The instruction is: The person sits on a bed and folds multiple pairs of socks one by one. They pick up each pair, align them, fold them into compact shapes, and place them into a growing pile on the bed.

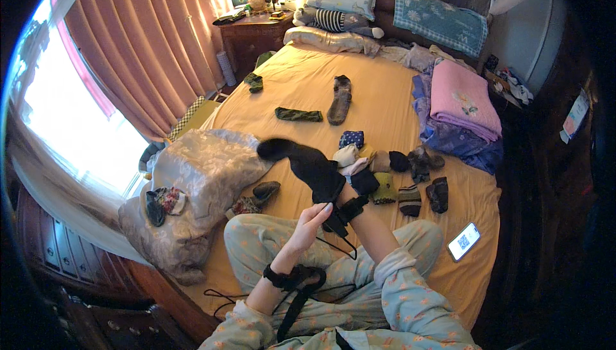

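Observation:
A long black sock (pixel 313 164) is pulled over my right hand (pixel 345 195), which hides the fingers; its toe end reaches up and left over the bed. My left hand (pixel 308 225) pinches the sock's opening near the right wrist. Black straps with cords circle both wrists. Just beyond lie several rolled or folded socks, among them a blue dotted one (pixel 351 139), a green one (pixel 383 189), a striped one (pixel 409 201) and a dark one (pixel 437 195). Farther off are a flat grey-brown sock (pixel 340 102), a flat dark green sock (pixel 298 114) and a crumpled green one (pixel 253 82).
A shiny blanket (pixel 211 162) is heaped at left, with patterned socks (pixel 166 203) on it. More socks (pixel 260 196) lie by my left knee. A lit phone (pixel 464 241) rests at right, near the bed edge. A folded pink blanket (pixel 464 95) sits behind it.

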The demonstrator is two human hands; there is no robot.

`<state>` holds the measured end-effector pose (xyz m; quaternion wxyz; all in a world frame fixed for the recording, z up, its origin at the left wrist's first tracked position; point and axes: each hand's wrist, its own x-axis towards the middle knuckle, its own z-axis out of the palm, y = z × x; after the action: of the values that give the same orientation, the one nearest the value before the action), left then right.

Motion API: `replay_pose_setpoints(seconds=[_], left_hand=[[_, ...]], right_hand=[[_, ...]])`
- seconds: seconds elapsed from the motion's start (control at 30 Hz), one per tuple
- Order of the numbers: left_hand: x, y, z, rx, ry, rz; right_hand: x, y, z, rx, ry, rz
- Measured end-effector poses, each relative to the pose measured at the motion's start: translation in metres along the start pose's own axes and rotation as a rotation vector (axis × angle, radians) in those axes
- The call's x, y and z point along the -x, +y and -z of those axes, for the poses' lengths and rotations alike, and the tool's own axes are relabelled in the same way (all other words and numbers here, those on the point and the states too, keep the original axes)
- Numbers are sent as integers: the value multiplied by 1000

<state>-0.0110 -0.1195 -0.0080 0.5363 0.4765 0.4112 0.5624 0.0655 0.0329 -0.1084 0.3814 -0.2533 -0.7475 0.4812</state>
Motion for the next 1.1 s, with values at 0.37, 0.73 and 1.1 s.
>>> replay_pose_setpoints(seconds=[0.37, 0.73, 1.1], left_hand=[[14, 9, -12, -575, -212, -294], [28, 14, -10, -576, -118, -132], [10, -3, 88, 271, 523, 182]], right_hand=[[6, -4, -4, -9, -12, -27], [13, -15, 1, -37, -213, -5], [50, -69, -41, -57, -700, 216]])
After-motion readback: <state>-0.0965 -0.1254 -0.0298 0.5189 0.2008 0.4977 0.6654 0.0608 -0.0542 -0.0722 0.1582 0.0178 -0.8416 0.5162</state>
